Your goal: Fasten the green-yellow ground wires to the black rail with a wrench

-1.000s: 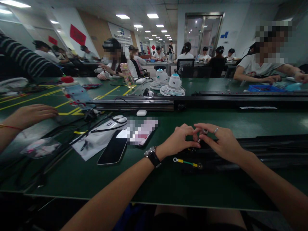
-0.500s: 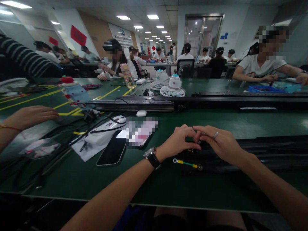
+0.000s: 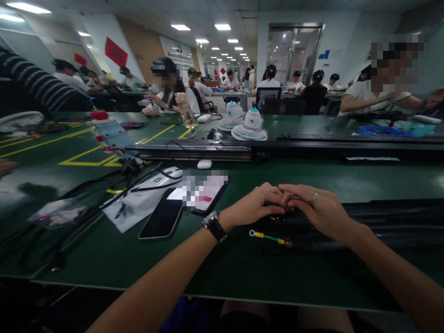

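Observation:
My left hand (image 3: 258, 203) and my right hand (image 3: 319, 208) meet fingertip to fingertip above the left end of a long black metal profile (image 3: 385, 226). The fingers of both are bent and pinched around a small dark piece that I cannot make out. Just below my hands, a short green-and-yellow wire with ring terminals (image 3: 268, 237) is joined at its right end to the black profile and sticks out to the left. A bit of yellow and metal beneath my left fingers is mostly hidden.
Left of my hands lie a phone (image 3: 163, 215), a second phone (image 3: 211, 196), a white paper bag (image 3: 128, 208) and black cables (image 3: 79, 217). Behind runs a long metal rail (image 3: 194, 152), with two white fans (image 3: 249, 127) beyond. A co-worker (image 3: 364, 99) sits across, right.
My hands stay together, with my left wrist shifted slightly left and the fingers adjusted a little. A neighbour's hand at the left has pulled back almost out of view.

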`<action>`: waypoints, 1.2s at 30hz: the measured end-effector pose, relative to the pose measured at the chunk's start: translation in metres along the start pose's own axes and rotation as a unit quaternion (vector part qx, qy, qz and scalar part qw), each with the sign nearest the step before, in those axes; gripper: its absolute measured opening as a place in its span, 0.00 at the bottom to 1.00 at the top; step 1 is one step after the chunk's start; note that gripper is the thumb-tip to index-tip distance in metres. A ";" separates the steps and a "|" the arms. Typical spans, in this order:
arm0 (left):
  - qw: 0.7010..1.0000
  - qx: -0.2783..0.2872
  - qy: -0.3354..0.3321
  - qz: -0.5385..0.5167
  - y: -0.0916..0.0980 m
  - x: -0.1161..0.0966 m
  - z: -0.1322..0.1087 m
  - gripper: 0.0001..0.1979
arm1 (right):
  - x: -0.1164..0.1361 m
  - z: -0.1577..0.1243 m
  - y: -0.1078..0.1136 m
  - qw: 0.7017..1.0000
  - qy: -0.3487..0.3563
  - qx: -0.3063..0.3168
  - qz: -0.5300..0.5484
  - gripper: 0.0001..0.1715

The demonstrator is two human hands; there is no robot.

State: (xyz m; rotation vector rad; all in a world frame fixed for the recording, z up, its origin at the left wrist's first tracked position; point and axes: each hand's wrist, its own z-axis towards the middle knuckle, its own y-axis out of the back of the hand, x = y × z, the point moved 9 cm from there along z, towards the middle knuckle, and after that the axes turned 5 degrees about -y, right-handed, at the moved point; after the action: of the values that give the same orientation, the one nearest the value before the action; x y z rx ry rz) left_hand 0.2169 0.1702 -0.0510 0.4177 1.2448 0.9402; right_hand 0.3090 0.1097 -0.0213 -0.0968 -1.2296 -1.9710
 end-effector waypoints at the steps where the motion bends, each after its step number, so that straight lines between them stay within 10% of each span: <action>1: 1.000 0.002 -0.003 -0.004 -0.001 0.000 0.000 0.06 | 0.000 0.000 0.001 1.000 -0.002 -0.007 -0.004 0.26; 20: 0.999 -0.003 -0.009 -0.032 0.001 -0.008 -0.001 0.05 | 0.006 -0.002 -0.001 0.999 0.035 0.009 -0.002 0.18; 36: 0.997 -0.058 -0.041 0.029 0.004 -0.010 0.000 0.07 | 0.002 -0.004 0.018 0.994 -0.009 -0.106 -0.038 0.19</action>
State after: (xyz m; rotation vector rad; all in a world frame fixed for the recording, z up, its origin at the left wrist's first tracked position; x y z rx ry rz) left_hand 0.2147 0.1645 -0.0416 0.3996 1.1037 1.0298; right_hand 0.3206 0.1014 -0.0088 -0.1756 -1.0462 -2.1674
